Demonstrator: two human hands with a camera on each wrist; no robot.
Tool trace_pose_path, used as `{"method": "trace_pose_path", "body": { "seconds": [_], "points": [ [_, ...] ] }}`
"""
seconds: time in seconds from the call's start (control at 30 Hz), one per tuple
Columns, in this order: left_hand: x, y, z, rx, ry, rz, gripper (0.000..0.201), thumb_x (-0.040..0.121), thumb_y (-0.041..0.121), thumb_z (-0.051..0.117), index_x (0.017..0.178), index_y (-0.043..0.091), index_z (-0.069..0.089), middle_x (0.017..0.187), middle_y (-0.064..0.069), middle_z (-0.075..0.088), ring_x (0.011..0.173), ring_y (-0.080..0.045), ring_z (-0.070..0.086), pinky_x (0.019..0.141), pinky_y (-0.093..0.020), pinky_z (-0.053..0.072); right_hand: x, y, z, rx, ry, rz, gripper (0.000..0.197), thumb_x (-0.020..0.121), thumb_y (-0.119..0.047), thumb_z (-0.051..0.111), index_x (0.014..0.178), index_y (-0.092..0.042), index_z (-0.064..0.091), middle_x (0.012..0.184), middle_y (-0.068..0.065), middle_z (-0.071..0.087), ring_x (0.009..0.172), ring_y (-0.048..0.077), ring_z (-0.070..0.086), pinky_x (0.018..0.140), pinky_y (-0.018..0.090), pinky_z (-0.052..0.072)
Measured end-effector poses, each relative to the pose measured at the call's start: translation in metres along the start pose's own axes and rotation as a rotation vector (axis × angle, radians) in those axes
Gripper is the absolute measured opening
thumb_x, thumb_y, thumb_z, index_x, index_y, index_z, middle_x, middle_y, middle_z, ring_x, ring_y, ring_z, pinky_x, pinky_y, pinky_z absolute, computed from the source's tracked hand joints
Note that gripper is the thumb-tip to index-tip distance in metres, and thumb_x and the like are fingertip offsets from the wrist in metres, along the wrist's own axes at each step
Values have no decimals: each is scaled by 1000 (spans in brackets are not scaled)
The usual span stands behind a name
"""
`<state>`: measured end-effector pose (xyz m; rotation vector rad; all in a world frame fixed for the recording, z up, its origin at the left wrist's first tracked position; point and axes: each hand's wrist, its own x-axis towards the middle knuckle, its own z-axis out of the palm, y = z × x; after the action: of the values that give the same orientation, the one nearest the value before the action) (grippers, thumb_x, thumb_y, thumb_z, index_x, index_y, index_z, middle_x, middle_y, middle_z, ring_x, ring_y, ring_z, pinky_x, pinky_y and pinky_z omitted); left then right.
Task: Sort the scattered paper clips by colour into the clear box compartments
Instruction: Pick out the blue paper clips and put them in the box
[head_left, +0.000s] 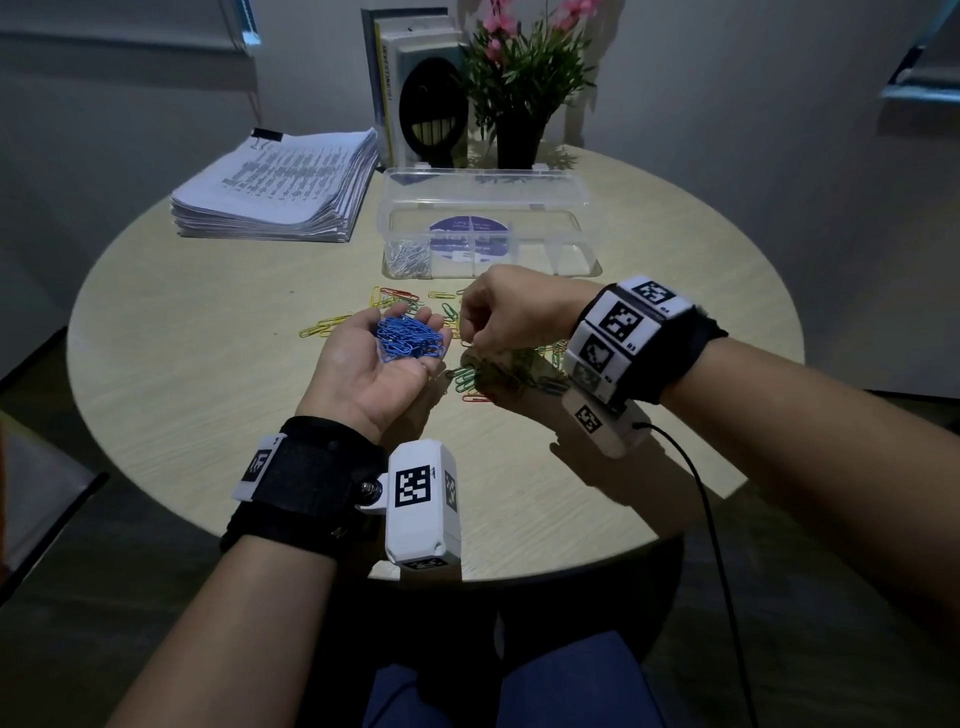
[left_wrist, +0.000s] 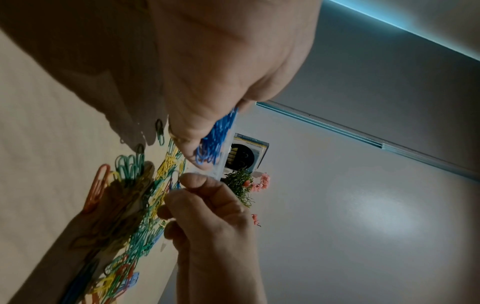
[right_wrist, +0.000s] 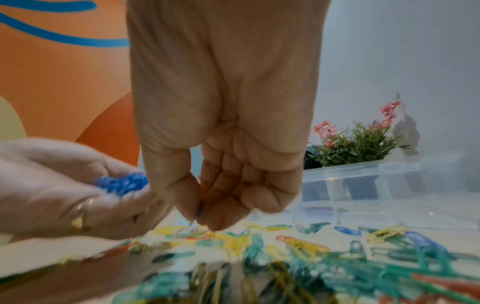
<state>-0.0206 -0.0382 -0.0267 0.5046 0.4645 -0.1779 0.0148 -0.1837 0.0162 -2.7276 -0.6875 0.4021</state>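
The person's left hand (head_left: 382, 364) lies palm up above the round pale wooden table (head_left: 208, 415), fingers gently cupped around a heap of blue paper clips (head_left: 410, 339). Just beside it, the right hand (head_left: 511, 317) points down, thumb and forefinger pinching one blue clip (right_wrist: 199, 211) over the scattered green, yellow, red and blue wire clips (head_left: 467, 382). Behind them sits the clear plastic compartment box (head_left: 566, 244), lid open, with silver clips (head_left: 408, 258) in its left-hand compartment. A thick stack of printed papers (head_left: 275, 187) lies well to the left.
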Motion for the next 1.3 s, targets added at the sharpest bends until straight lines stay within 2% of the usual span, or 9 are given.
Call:
{"method": "trace_pose_path", "body": {
  "seconds": [0.13, 0.33, 0.47, 0.63, 0.8, 0.97, 1.07, 1.17, 1.3],
  "points": [
    [0, -7, 6, 5, -17, -20, 30, 101, 18, 30, 88, 5, 54, 94, -18, 55, 90, -27, 55, 91, -41, 42, -16, 17, -15, 26, 5, 75, 17, 84, -7, 61, 97, -11, 71, 73, -6, 61, 61, 2, 51, 52, 15, 40],
    [-1, -25, 12, 7, -35, -66, 35, 103, 24, 28, 88, 4, 54, 92, -18, 55, 88, -27, 55, 85, -41, 44, -41, 44, -15, -23, -25, 215, 12, 85, -15, 57, 86, -9, 68, 73, 2, 60, 60, 12, 53, 54, 23, 45],
    [1, -32, 15, 28, -38, -69, 36, 103, 24, 27, 87, 4, 53, 91, -18, 56, 88, -28, 55, 79, -42, 45, -44, 46, -4, -18, -100, 193, 4, 81, -10, 64, 82, -12, 67, 68, -2, 63, 55, 11, 54, 53, 24, 47],
    [2, -33, 16, 28, -33, -58, 36, 103, 24, 27, 89, 4, 54, 93, -20, 56, 90, -29, 55, 87, -43, 42, -40, 45, 6, -110, -126, 158, 8, 79, -12, 72, 87, -14, 69, 79, 1, 65, 58, 8, 55, 57, 25, 50],
    [2, -33, 17, 41, -19, -53, 36, 103, 24, 28, 89, 4, 54, 94, -19, 56, 91, -29, 56, 86, -43, 42, -39, 45, 11, -175, -83, 153, 16, 80, -14, 67, 95, -10, 72, 93, 6, 71, 77, 16, 60, 69, 30, 52],
    [1, -33, 18, 51, -13, -54, 35, 103, 24, 29, 90, 3, 54, 95, -20, 56, 91, -30, 55, 89, -43, 41, -40, 45, 9, -204, -88, 140, 6, 80, -17, 67, 84, -14, 69, 85, 3, 67, 77, 17, 58, 67, 31, 50],
    [0, -35, 17, 70, -3, -59, 35, 103, 24, 29, 89, 3, 54, 95, -20, 56, 90, -30, 55, 91, -44, 40, -41, 46, 0, -154, -56, 147, 10, 79, -16, 67, 71, -18, 62, 68, -4, 62, 61, 11, 56, 52, 23, 44],
    [-3, -39, 19, 101, -1, -82, 32, 102, 22, 31, 90, 3, 54, 96, -20, 55, 90, -31, 54, 93, -44, 39, -39, 43, -12, -31, -20, 114, 11, 79, -5, 67, 82, -15, 65, 73, -3, 62, 57, 5, 55, 49, 16, 40],
    [-6, -47, 24, 145, -17, -114, 28, 100, 20, 32, 89, 5, 53, 99, -20, 55, 89, -29, 54, 93, -42, 40, -34, 32, -23, 171, -32, 62, 15, 83, 1, 67, 96, -8, 68, 75, 1, 65, 60, 8, 62, 52, 14, 50]
  ]
}}
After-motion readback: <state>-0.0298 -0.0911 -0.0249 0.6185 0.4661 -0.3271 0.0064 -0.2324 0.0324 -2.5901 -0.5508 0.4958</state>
